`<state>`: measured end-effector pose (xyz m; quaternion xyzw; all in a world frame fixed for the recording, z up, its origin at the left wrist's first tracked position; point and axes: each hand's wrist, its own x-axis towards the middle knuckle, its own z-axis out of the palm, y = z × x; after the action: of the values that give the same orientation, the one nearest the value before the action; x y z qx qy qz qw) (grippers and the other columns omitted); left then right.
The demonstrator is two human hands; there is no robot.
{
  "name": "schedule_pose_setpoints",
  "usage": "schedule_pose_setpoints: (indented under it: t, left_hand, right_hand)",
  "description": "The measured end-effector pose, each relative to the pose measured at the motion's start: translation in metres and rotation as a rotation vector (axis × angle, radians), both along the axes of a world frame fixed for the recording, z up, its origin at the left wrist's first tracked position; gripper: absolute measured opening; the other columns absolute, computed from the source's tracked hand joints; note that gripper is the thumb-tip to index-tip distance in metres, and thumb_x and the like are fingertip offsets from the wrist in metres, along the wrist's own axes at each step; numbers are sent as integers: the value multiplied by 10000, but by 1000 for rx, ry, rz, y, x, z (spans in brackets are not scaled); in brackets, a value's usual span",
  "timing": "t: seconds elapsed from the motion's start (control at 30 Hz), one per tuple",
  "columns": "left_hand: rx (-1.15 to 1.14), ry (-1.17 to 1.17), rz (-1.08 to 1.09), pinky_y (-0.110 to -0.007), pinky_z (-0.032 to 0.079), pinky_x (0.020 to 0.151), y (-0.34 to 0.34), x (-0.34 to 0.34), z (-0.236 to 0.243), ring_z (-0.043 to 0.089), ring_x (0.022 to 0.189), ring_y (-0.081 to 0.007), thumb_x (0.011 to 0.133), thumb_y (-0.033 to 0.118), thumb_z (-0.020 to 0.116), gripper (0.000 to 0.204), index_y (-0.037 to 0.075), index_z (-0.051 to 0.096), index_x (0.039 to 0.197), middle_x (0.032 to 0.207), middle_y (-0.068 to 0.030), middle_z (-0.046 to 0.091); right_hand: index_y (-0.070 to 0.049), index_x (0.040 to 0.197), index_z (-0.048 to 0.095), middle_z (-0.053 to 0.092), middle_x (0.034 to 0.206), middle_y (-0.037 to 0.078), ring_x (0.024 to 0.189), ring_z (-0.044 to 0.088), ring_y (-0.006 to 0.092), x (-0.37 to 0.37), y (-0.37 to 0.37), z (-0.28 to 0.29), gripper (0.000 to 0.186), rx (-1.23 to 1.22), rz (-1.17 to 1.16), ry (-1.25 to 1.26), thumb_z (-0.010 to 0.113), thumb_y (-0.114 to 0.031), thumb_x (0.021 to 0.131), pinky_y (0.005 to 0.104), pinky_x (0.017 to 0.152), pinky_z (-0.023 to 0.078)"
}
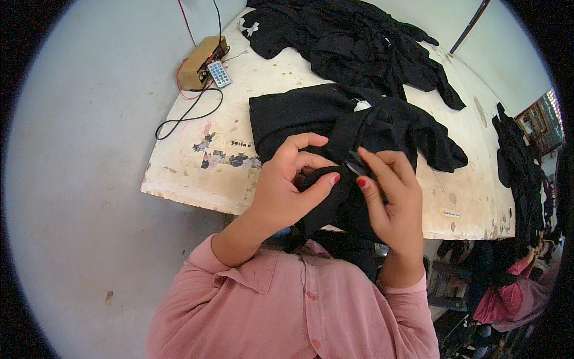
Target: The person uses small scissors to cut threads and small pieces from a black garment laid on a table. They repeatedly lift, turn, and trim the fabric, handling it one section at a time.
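A black garment [299, 113] lies across the near part of the table, and its front part hangs over the edge toward me. My left hand [293, 182] is closed on a piece of the black garment, with thumb and fingers pinched near its middle. Close beside it, my right hand [391, 185] grips a small dark tool with a shiny edge [354, 164], which looks like thread snips; its exact form is hard to make out against the black cloth. A white tag [362, 106] shows on the garment beyond my hands.
More black garments [341, 36] lie heaped at the table's far side. At the left stand a brown box with wires [202, 63] and a small remote control [219, 73]. The pale table [466, 197] ends just before me. Another person's pink sleeve [502, 299] shows at lower right.
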<state>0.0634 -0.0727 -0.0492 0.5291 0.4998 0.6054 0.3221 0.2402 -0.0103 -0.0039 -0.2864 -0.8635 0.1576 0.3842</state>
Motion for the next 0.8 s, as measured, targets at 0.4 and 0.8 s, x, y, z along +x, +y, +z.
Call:
schedule_pose_setpoints:
  t: [0.4,0.8]
  left_hand:
    - [212,318,172,-222,532,724,1,4,-5,652,835,-99,763,-38,703,540,3,428,1226,919,-83,692]
    - [181,222,148,-226,514,736,-2,4,-4,629,820,-90,779,-62,673,521,3,428,1234,919,-67,659]
  right_hand:
    - [9,1094,649,581,889,121,700,575,184,-6,-20,1,260,-19,-35,-29,628,4,835,246,600,448]
    - [-28,1077,650,590,929,140,741,600,242,-3,-13,-11,297,128,-39,114,699,-140,807,304,614,484]
